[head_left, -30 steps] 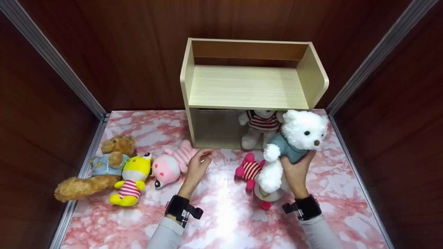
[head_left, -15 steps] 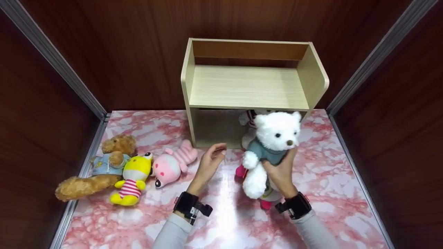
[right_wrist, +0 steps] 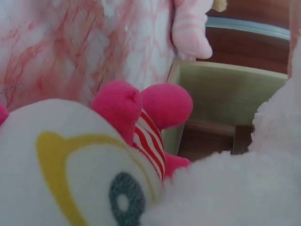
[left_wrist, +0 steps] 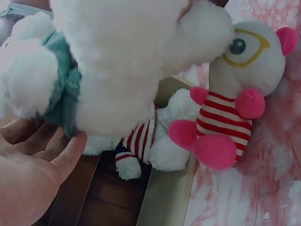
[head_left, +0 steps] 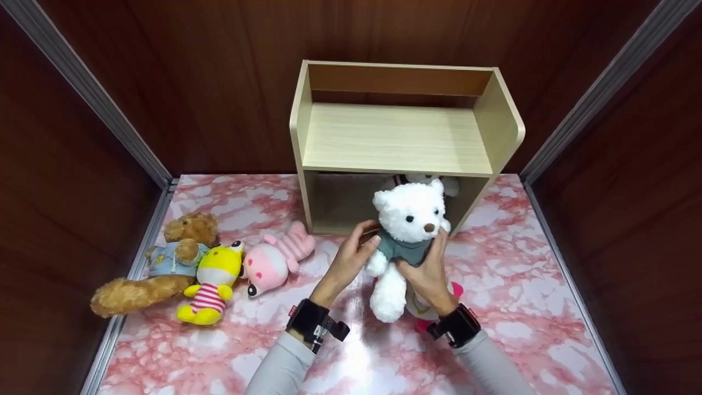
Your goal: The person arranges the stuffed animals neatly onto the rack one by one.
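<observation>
In the head view a white teddy bear in a teal shirt is held upright before the wooden shelf. My right hand grips its body from the right, thumb across the front. My left hand is at the bear's other side; in the left wrist view its loosely bent fingers lie against or just beside the teal shirt. Under the bear lies a pink doll with a red-striped body and a white face. A second white bear in a striped top sits in the lower compartment, mostly hidden.
On the left lie a brown bear in a light blue top, a yellow striped doll and a pink striped doll. Dark wood panels close in the sides and back of the pink marbled surface.
My right hand has carried the white teddy bear leftward, in front of the striped bear. My left hand has moved right, up to its side. The other toys stay put.
</observation>
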Tool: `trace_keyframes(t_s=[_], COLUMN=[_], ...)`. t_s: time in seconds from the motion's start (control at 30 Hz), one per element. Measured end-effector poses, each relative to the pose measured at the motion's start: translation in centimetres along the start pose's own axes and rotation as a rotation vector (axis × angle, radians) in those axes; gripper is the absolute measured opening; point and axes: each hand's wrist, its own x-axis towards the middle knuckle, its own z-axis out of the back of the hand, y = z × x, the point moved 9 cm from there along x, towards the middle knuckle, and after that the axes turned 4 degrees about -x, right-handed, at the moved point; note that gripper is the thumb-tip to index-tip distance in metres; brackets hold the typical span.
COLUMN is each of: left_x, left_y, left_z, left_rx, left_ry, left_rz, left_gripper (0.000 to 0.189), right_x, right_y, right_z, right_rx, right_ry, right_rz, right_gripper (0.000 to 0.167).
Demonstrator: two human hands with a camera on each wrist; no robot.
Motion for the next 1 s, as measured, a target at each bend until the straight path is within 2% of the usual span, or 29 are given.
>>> trace_keyframes(t_s=[0.13,0.27,0.43,0.5,0.63,0.83,1.0], left_x=[-0.1,-0.4,-0.4,-0.3,-0.3,-0.6,-0.8], left_y=[0.0,0.5,0.6,0.6,0.8,1.6,2.2], left_z=[0.3,0.9,1.3,1.6,2.3,3.5,4.3], left_rx=[0.063,0.127,0.192,0.24,0.314,0.293,0.197], left_ry=[-0.005,-0.031,-0.033,-0.035,-0.071,-0.16,-0.222], left_rz=[0.016,0.061,0.076,0.073,0.081,0.093,0.082], left_gripper=[0.053,0.069,0.083,0.088,0.09,0.08,0.072], right_x=[0.0,-0.2,-0.5,-0.6,-0.7,-0.9,-0.6], right_y=[0.2,-1.4,-3.7,-3.8,-3.3,-2.9,-3.1], right_z=[-0.7,-1.8,-2.9,-3.2,-3.7,-3.9,-3.8], right_rx=[-0.041,-0.081,-0.071,-0.052,-0.048,-0.111,-0.063], right_ry=[0.016,0.071,0.19,0.244,0.331,0.376,0.357], right_rz=[0.021,0.018,-0.04,-0.043,0.002,0.048,0.022], right_gripper=[0.094,0.098,0.112,0.113,0.107,0.096,0.086])
